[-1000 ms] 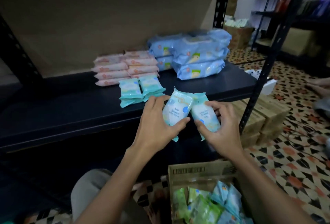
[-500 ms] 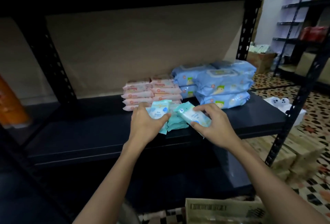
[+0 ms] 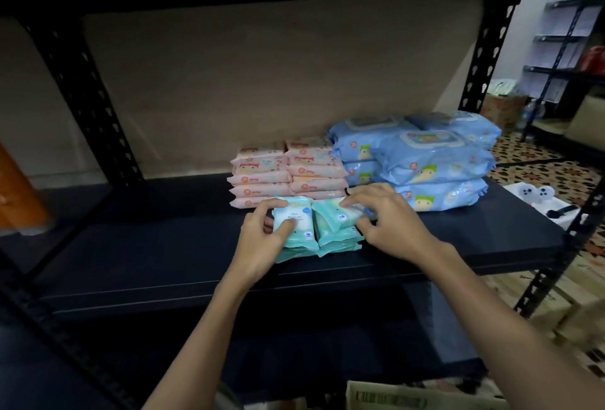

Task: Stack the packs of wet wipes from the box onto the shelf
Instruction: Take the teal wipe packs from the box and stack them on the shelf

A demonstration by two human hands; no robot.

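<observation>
Two short stacks of small teal wet-wipe packs stand side by side on the black shelf. My left hand grips the top pack of the left stack, thumb on its face and fingers over its far edge. My right hand pinches the top pack of the right stack, which lies tilted on the packs below. Only the top flap of the cardboard box shows at the bottom edge; its contents are out of view.
Behind the teal packs stand two stacks of pink wipe packs and a pile of large blue wipe packs. Black shelf posts rise at left and right. An orange object sits far left. Patterned floor tiles lie at right.
Both hands moved forward and lowered the two teal packs onto the stacks on the shelf. The view tilted upward, so the box has dropped almost out of sight.
</observation>
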